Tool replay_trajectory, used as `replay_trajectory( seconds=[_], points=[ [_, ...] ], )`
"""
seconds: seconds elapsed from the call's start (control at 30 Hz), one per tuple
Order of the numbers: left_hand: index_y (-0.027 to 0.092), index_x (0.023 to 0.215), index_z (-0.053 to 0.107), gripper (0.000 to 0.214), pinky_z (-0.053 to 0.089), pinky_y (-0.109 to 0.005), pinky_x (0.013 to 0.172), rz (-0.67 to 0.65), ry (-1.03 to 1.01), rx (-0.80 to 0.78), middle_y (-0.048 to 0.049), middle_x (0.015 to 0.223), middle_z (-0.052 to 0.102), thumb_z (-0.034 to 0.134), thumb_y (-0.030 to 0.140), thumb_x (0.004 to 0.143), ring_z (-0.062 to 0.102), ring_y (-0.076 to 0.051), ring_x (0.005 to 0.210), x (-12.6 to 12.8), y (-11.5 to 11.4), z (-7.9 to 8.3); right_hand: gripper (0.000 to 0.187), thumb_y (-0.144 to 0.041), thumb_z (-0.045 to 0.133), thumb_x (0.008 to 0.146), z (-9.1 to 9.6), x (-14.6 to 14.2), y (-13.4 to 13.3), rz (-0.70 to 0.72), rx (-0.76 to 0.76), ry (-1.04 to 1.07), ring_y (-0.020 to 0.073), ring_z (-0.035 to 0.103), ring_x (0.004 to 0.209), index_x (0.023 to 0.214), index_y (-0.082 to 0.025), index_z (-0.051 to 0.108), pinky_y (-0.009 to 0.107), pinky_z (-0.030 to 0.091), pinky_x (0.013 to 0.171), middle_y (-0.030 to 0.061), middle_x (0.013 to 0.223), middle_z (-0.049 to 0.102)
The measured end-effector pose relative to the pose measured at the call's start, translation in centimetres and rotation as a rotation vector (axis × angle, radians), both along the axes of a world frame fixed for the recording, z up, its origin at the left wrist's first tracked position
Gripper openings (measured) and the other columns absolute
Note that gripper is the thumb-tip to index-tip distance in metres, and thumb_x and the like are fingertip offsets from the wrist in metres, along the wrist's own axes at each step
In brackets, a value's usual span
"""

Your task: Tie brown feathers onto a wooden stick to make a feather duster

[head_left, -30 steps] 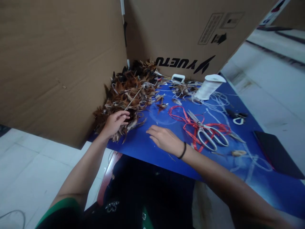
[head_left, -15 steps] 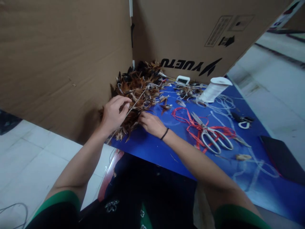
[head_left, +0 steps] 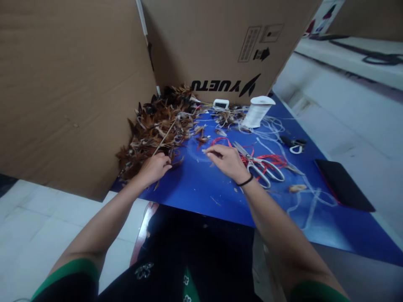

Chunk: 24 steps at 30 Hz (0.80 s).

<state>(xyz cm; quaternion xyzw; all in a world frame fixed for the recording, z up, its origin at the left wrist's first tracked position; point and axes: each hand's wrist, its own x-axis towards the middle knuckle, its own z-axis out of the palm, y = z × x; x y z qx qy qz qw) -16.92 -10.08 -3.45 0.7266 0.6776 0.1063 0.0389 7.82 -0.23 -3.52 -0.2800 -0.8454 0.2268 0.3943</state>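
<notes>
My left hand point(head_left: 155, 168) is closed at the front of a heap of brown and black feathers point(head_left: 157, 126); what is in its curled fingers is hidden. A thin pale stick point(head_left: 164, 137) runs up from behind this hand across the feathers. My right hand point(head_left: 229, 162), with a black band at the wrist, is over the blue tabletop point(head_left: 195, 188), thumb and fingers pinched together. A tiny pale bit shows at its fingertips, too small to name. Just beyond the right hand, scissors with white handles point(head_left: 261, 167) lie on tangled red ribbon point(head_left: 275, 160).
Tall cardboard panels point(head_left: 217, 42) stand behind and left of the feathers. A white spool point(head_left: 258, 111), loose pale string point(head_left: 270, 126) and a small white device point(head_left: 221, 104) are at the back. A dark phone-like slab point(head_left: 344, 184) lies at the right edge.
My right hand has left the feathers and moved right, over the bare blue surface. My left hand has lowered and its fingers have curled in. The camera view has turned right.
</notes>
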Motion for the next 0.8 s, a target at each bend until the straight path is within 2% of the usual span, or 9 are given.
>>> replay_trajectory(
  seconds=[0.1,0.23,0.33,0.4,0.5,0.57,0.63,0.7,0.8],
  points=[
    [0.017,0.093,0.064,0.023,0.042,-0.027,0.071,0.01,0.067,-0.037,-0.006,0.089,0.056,0.056,0.035,0.08,0.056,-0.017,0.078,0.4,0.2,-1.3,0.014,-0.022,0.055,0.08,-1.3,0.3,0.3,-0.045,-0.064,0.079,0.0114,0.059,0.062,0.084,-0.018,0.068,0.024,0.044,0.059,0.0022,0.077,0.069],
    [0.016,0.095,0.061,0.021,0.042,-0.028,0.072,0.05,0.199,-0.069,-0.0079,0.093,0.054,0.047,0.029,0.085,0.056,-0.017,0.08,1.4,0.9,-2.8,0.015,-0.024,0.055,0.08,-2.4,0.7,1.1,-0.097,-0.059,0.14,0.0125,0.059,0.064,0.086,-0.019,0.068,0.025,0.045,0.061,0.0025,0.078,0.068],
    [0.015,0.089,0.059,0.02,0.042,-0.029,0.072,0.061,0.217,-0.048,-0.0085,0.093,0.053,0.042,0.025,0.086,0.055,-0.017,0.079,1.7,1.7,-2.6,0.015,-0.023,0.054,0.081,-2.6,1.4,1.6,-0.146,-0.011,0.179,0.0135,0.061,0.071,0.086,-0.019,0.067,0.027,0.046,0.066,0.0029,0.082,0.068],
    [0.015,0.085,0.058,0.017,0.042,-0.029,0.074,0.04,0.134,0.049,-0.0084,0.093,0.052,0.043,0.024,0.085,0.054,-0.017,0.081,1.7,2.4,-1.6,0.015,-0.023,0.054,0.081,-2.4,1.8,1.8,-0.194,0.014,0.214,0.0136,0.06,0.072,0.085,-0.019,0.067,0.027,0.046,0.068,0.0029,0.082,0.068],
    [0.016,0.082,0.054,0.011,0.042,-0.03,0.077,0.017,-0.095,0.278,-0.0076,0.09,0.053,0.045,0.024,0.083,0.053,-0.017,0.083,2.1,3.8,0.7,0.014,-0.023,0.054,0.081,-2.0,2.2,1.8,-0.239,0.034,0.244,0.0136,0.059,0.071,0.084,-0.019,0.067,0.027,0.046,0.069,0.0032,0.082,0.068],
    [0.017,0.079,0.049,0.009,0.043,-0.027,0.069,0.043,-0.352,0.356,-0.0052,0.082,0.055,0.048,0.025,0.082,0.053,-0.015,0.075,3.1,4.7,2.2,0.015,-0.023,0.053,0.082,-1.8,2.2,1.7,-0.246,0.036,0.253,0.0138,0.059,0.072,0.085,-0.019,0.067,0.028,0.046,0.07,0.0033,0.083,0.067],
    [0.019,0.081,0.043,0.011,0.039,-0.021,0.053,0.063,-0.751,0.279,-0.0014,0.072,0.057,0.047,0.029,0.083,0.05,-0.01,0.058,4.6,5.4,3.1,0.016,-0.022,0.052,0.083,-1.8,2.2,1.6,-0.249,0.048,0.25,0.0142,0.059,0.074,0.086,-0.019,0.067,0.029,0.046,0.073,0.0033,0.083,0.067],
    [0.02,0.081,0.039,0.016,0.028,-0.016,0.04,0.067,-1.125,0.123,0.0004,0.067,0.058,0.049,0.033,0.082,0.045,-0.007,0.046,6.4,6.1,3.2,0.018,-0.021,0.05,0.085,-1.9,2.2,1.6,-0.241,0.078,0.231,0.0152,0.06,0.079,0.087,-0.02,0.068,0.03,0.046,0.077,0.0036,0.085,0.067],
    [0.02,0.079,0.039,0.025,0.017,-0.014,0.034,0.068,-1.443,-0.092,0.0029,0.058,0.055,0.059,0.035,0.077,0.038,-0.005,0.037,8.8,7.0,2.0,0.023,-0.019,0.046,0.087,-2.3,2.2,1.6,-0.207,0.15,0.202,0.0163,0.06,0.089,0.092,-0.021,0.068,0.032,0.046,0.084,0.005,0.092,0.067]
  ],
)
